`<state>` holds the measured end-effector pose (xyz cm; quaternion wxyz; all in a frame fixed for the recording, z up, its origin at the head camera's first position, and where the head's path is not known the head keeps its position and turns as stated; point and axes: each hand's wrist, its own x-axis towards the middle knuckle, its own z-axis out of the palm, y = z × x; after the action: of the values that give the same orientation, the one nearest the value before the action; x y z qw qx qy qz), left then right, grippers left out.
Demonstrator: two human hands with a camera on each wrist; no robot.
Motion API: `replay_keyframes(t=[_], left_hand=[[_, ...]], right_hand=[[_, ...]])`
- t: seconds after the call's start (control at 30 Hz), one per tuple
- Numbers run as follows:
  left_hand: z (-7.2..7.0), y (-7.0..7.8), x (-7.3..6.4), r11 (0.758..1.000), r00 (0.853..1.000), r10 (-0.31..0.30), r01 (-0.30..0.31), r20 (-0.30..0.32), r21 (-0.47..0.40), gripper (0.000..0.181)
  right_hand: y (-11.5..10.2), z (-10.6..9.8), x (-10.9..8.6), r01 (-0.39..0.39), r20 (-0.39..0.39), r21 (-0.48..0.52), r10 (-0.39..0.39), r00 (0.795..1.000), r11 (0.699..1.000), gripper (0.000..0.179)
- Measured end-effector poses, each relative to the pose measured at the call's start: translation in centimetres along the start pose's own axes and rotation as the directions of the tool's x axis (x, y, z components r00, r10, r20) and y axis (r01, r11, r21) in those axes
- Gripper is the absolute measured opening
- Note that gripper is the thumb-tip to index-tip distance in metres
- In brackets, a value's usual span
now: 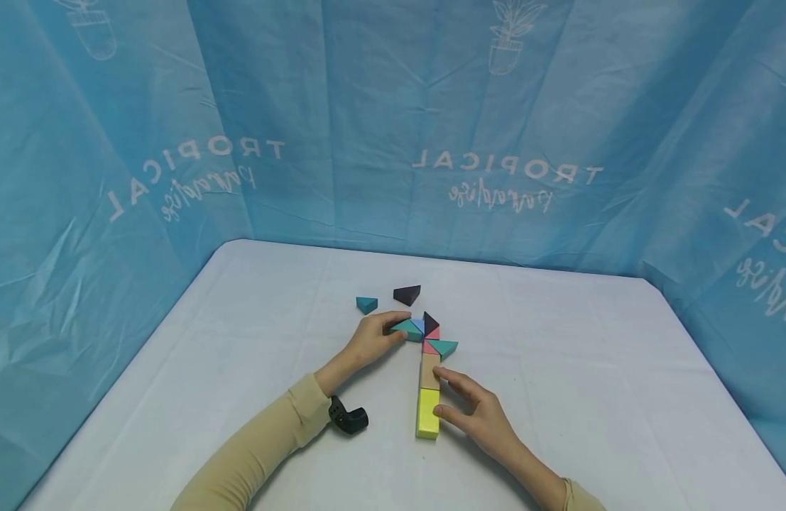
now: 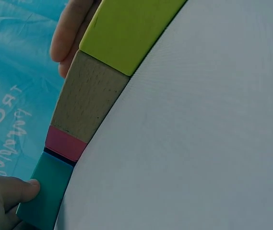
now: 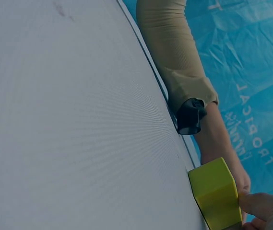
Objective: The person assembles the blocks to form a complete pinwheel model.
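My left hand [image 1: 372, 339] pinches a teal triangular block [image 1: 405, 328], thumb on its near side and fingers behind it. That block meets a pinwheel of small blocks: a blue one [image 1: 419, 325], a black triangle [image 1: 430, 323], pink pieces [image 1: 434, 333] and a second teal triangle [image 1: 445, 348]. Below them, end to end, lie a plain wooden block [image 1: 430, 370] and a yellow block [image 1: 428, 411]. My right hand [image 1: 482, 415] rests along their right side, its thumb touching the yellow block and a fingertip at the wooden one. Its fingers are spread and slightly bent.
Beyond the left hand lie a loose teal block [image 1: 367, 304] and a black block [image 1: 407, 294]. A black wrist camera [image 1: 349, 417] sits at the left cuff. Blue printed curtains [image 1: 380, 106] stand behind the white table [image 1: 559, 341].
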<state>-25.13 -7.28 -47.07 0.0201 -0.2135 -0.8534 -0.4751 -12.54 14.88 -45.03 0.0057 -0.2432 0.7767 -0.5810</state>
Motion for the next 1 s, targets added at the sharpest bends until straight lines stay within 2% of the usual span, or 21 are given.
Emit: replay_keyframes(t=[0.23, 0.37, 0.47, 0.63, 0.7, 0.8, 0.9, 1.0], left_hand=[[0.1, 0.0, 0.0, 1.000, 1.000, -0.006, 0.006, 0.003, -0.001, 0.038], [-0.5, 0.2, 0.1, 1.000, 1.000, 0.000, 0.000, -0.001, -0.020, 0.041], [-1.7, 0.7, 0.3, 0.999, 0.999, 0.013, -0.015, -0.039, -0.036, 0.042], [-4.9, 0.9, 1.3, 0.998, 0.986, 0.015, -0.025, -0.165, -0.057, 0.039], [-6.0, 0.5, 1.7, 0.998, 0.978, -0.006, -0.008, -0.209, -0.064, 0.038], [-7.1, -0.4, 2.0, 0.998, 0.971, -0.042, 0.030, -0.235, -0.056, 0.040], [-7.4, -1.6, 2.0, 0.997, 0.971, -0.069, 0.059, -0.228, -0.050, 0.042], [-7.0, -2.9, 1.9, 0.995, 0.975, -0.094, 0.084, -0.203, -0.057, 0.045]], right_hand=[[0.1, 0.0, 0.0, 0.007, -0.001, 0.002, -0.007, 1.000, 1.000, 0.054], [0.1, 0.1, 0.0, 0.016, -0.003, -0.005, -0.016, 1.000, 1.000, 0.054], [0.2, 0.1, 0.0, 0.024, -0.005, -0.016, -0.024, 1.000, 1.000, 0.053], [0.1, 0.1, 0.0, 0.028, -0.015, -0.024, -0.029, 0.999, 0.999, 0.053], [0.1, 0.1, 0.0, 0.032, -0.014, -0.028, -0.033, 0.999, 0.999, 0.053], [0.0, 0.1, -0.1, 0.036, -0.013, -0.033, -0.036, 0.999, 0.999, 0.052], [0.1, 0.1, -0.1, 0.039, -0.013, -0.031, -0.039, 0.999, 0.999, 0.052], [0.7, 0.1, 0.0, 0.046, -0.014, -0.028, -0.047, 0.999, 0.999, 0.053]])
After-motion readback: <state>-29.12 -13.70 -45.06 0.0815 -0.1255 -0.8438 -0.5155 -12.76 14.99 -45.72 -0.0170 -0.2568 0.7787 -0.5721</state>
